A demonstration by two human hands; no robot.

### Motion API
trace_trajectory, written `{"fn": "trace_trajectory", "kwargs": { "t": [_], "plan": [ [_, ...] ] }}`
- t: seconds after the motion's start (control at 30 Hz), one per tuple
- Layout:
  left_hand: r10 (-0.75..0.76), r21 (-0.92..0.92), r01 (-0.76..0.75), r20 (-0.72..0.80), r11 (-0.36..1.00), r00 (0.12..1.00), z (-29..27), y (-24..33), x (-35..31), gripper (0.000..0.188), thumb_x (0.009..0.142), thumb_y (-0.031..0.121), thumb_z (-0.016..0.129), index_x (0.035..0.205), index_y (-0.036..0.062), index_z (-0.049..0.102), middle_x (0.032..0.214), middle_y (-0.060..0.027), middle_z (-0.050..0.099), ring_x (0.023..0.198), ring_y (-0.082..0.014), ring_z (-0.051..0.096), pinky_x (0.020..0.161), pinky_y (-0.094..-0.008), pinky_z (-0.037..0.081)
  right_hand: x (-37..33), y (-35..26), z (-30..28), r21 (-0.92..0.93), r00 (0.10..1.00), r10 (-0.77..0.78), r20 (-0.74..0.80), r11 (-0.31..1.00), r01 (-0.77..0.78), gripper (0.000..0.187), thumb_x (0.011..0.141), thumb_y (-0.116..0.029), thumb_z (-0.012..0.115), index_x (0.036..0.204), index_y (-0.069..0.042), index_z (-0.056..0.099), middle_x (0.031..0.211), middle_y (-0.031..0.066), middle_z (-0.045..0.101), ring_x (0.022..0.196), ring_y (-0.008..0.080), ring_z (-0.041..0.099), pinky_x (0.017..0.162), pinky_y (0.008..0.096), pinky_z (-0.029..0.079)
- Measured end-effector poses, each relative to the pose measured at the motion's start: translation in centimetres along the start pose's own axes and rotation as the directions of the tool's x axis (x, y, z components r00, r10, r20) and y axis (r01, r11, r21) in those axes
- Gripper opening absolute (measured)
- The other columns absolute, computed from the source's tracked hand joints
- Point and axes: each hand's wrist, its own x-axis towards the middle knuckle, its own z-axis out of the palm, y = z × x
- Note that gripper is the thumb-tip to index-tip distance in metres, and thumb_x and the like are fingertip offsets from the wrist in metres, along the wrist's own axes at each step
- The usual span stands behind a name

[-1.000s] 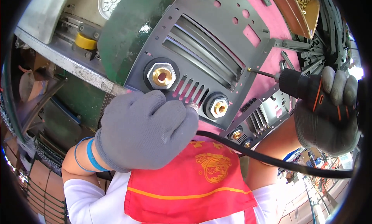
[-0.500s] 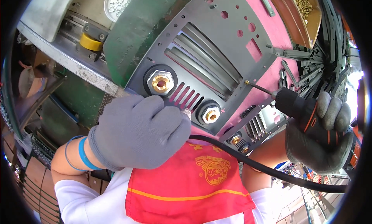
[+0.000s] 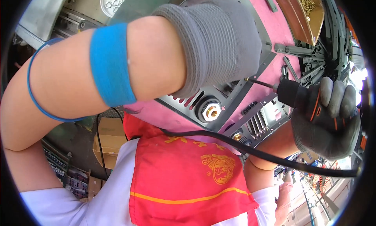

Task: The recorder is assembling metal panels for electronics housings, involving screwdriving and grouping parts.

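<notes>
A grey metal panel (image 3: 234,99) with slots and holes lies on a pink surface (image 3: 285,28). Near its front corner sits a brass fitting with a hex nut (image 3: 212,111). My right hand (image 3: 327,128), in a grey and black glove, is wrapped round a black power screwdriver (image 3: 289,93) with orange lines. Its bit points left, with a small brass screw (image 3: 247,79) at the tip by the panel's right edge. My left hand (image 3: 229,42), in a grey glove, reaches across the panel and covers much of it; its fingers are hidden from view.
A thick black cable (image 3: 235,144) crosses in front of me. A second slotted panel (image 3: 256,126) lies at the right. Beyond are a brown box of small brass parts (image 3: 306,5) and a pile of metal strips (image 3: 333,50). Metal rings fill a white dish (image 3: 111,3) at far left.
My left hand has moved from the panel's front edge up and away, over its middle, now hiding the slats and one brass fitting. The screwdriver stays almost in place.
</notes>
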Motion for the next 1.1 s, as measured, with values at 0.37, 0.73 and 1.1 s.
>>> {"fn": "trace_trajectory", "kwargs": {
  "t": [0.37, 0.73, 1.1],
  "plan": [
    [-0.128, 0.114, 0.136, -0.077, 0.984, 0.989, 0.5, 0.7, -1.1, 0.012, 0.071, 0.010, 0.065, 0.081, 0.0079, 0.071, 0.075, -0.0104, 0.067, 0.069, -0.0289, 0.067, 0.056, -0.0400, 0.052, -3.3, 0.1, 1.6, -0.156, 0.950, -0.257, 0.180, 0.946, 0.285, 0.020, 0.072, -0.024, 0.060, 0.070, -0.014, 0.044, 0.063, -0.0028, 0.042, 0.057, 0.0085, 0.037, 0.059, 0.0223, 0.031],
    [-0.448, -0.870, 0.193, 0.410, -0.454, 0.795, -1.3, 5.4, -4.0, 0.032, 0.094, 0.017, 0.039, 0.116, -0.0007, 0.053, 0.091, -0.0055, 0.058, 0.066, -0.0066, 0.043, 0.055, -0.0212, 0.039, -5.2, -2.2, 3.0, 0.088, 0.786, -0.609, -0.105, 0.782, 0.617, 0.020, 0.062, -0.019, 0.065, 0.067, -0.015, 0.046, 0.060, -0.0051, 0.046, 0.054, 0.0056, 0.042, 0.060, 0.0203, 0.035],
    [-0.384, -0.787, 0.064, 0.368, -0.613, 0.847, -1.4, 6.2, -4.0, 0.038, 0.099, 0.034, 0.045, 0.099, -0.0006, 0.060, 0.076, -0.0034, 0.060, 0.055, -0.0041, 0.038, 0.047, -0.0192, 0.032, -5.1, -4.4, 3.4, 0.147, 0.862, -0.507, 0.002, 0.853, 0.501, 0.022, 0.060, -0.016, 0.068, 0.068, -0.015, 0.047, 0.060, -0.0051, 0.048, 0.057, 0.0058, 0.047, 0.066, 0.0196, 0.039]
  ]
}}
